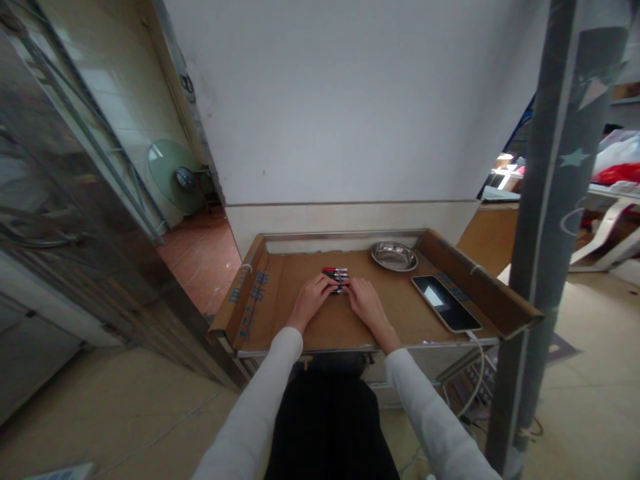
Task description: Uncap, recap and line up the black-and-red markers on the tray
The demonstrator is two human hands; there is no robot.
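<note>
A small stack of pens lies side by side on the cardboard in the middle of the table, a red pen [334,270] farthest from me and dark ones with silvery parts nearer. My left hand [316,291] is closed, its fingertips at the left end of a black pen [338,287] on the near side of the row. At the right end of the same pen are the closed fingertips of my right hand [364,298]. My fingers cover parts of the nearer pens, so their exact number is hidden.
A round metal dish [394,256] sits at the back right of the cardboard-lined table [280,320]. Nearer lies a phone [445,303] with a white cable [481,373] hanging over the front edge. Raised cardboard sides flank the table; a grey post [545,220] stands at right.
</note>
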